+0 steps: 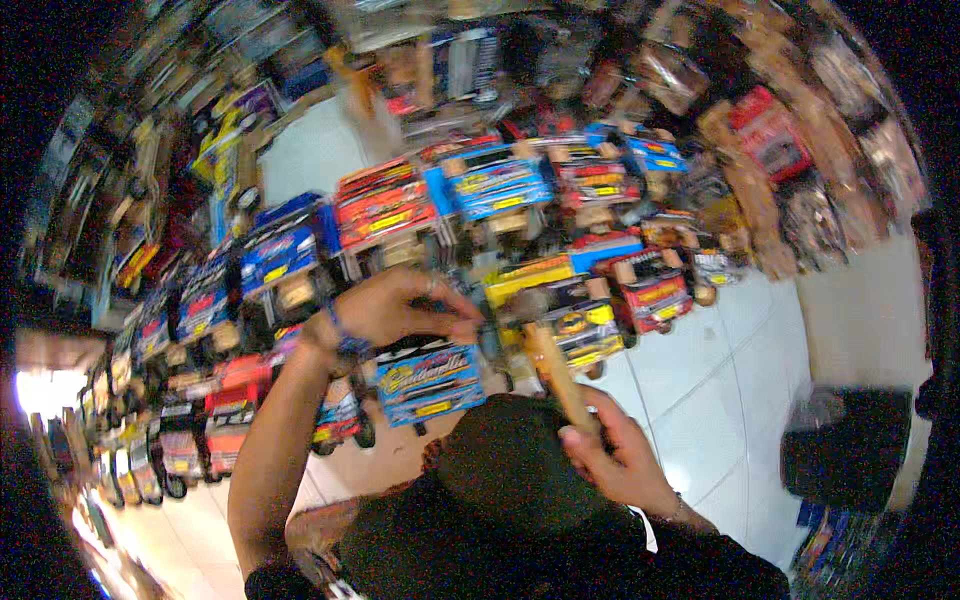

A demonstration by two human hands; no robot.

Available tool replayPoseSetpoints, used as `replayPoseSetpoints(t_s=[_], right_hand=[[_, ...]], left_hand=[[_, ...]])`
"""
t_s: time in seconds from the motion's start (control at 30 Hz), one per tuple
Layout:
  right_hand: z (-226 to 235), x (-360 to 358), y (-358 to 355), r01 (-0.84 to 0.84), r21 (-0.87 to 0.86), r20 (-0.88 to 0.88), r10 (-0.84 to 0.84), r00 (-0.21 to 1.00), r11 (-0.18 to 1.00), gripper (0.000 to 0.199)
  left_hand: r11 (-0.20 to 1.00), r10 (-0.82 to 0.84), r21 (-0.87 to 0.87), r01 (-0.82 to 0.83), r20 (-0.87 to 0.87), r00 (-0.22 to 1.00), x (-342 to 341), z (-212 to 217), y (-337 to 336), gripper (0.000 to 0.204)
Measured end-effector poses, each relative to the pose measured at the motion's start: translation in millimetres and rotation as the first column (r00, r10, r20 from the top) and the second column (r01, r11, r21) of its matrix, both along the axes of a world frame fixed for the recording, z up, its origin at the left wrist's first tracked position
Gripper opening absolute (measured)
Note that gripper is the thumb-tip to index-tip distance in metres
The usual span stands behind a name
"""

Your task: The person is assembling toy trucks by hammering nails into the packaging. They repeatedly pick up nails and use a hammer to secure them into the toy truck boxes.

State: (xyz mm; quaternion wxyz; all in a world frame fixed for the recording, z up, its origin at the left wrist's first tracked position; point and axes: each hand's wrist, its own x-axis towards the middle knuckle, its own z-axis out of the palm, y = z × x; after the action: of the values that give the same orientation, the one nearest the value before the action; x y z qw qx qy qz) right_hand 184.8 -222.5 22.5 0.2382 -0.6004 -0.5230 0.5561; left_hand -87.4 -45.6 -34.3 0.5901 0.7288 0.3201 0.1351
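My right hand [625, 455] is closed round the wooden handle of a hammer [558, 375]. The hammer's dark head points up and away from me, near a yellow and black toy truck [588, 325]. Over the back of a blue toy truck [430, 385] is my left hand [400, 308], with a band at its wrist. Its fingertips come together beside a dark wheel, and anything between them is too blurred to make out. Below the hammer, a dark rounded shape [510, 450] covers part of the view.
Rows of painted toy trucks, among them a red one [385, 210] and a light blue one [495, 185], stretch from left to right. A dark stool-like block [848, 445] stands at right on the pale tiled floor [700, 390]. Wooden pieces lie along the far right.
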Motion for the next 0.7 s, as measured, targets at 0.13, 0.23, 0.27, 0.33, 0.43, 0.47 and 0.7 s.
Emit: replayPoseSetpoints(t_s=[0.13, 0.23, 0.27, 0.33, 0.43, 0.47, 0.7], right_hand=[[-1.0, -4.8, 5.9, -0.034, 0.021, 0.139, 0.031, 0.990, 0.999, 0.046], [-3.0, -3.7, 11.3, -0.109, 0.118, 0.219, 0.081, 0.972, 0.987, 0.045], [-3.7, -3.3, 12.6, -0.112, 0.093, 0.243, 0.087, 0.966, 0.989, 0.044], [-6.3, -4.8, 15.3, -0.161, 0.198, 0.310, 0.094, 0.946, 0.967, 0.045], [-6.6, -6.7, 18.3, -0.163, 0.215, 0.314, 0.090, 0.945, 0.963, 0.043], [-6.3, -7.2, 19.4, -0.178, 0.219, 0.308, 0.105, 0.946, 0.959, 0.044], [-5.2, -3.5, 24.8, -0.289, 0.201, 0.393, 0.194, 0.899, 0.936, 0.050]], left_hand=[[0.996, -0.026, 0.079, 0.027, -0.021, 0.999, -4.2, -11.3, 4.4, 0.034], [0.989, -0.064, 0.134, 0.061, 0.021, 0.998, -4.7, -16.8, 8.0, 0.032], [0.993, -0.061, 0.104, 0.056, 0.041, 0.997, -5.3, -17.4, 7.6, 0.032], [0.995, -0.055, 0.085, 0.050, 0.066, 0.996, -5.7, -17.5, 7.7, 0.031], [0.992, -0.093, 0.093, 0.087, 0.062, 0.994, -4.8, -16.6, 8.7, 0.031], [0.991, -0.096, 0.098, 0.090, 0.066, 0.993, -4.7, -16.3, 8.5, 0.031], [0.993, -0.067, 0.098, 0.063, 0.037, 0.997, -4.4, -19.2, 7.9, 0.031]])
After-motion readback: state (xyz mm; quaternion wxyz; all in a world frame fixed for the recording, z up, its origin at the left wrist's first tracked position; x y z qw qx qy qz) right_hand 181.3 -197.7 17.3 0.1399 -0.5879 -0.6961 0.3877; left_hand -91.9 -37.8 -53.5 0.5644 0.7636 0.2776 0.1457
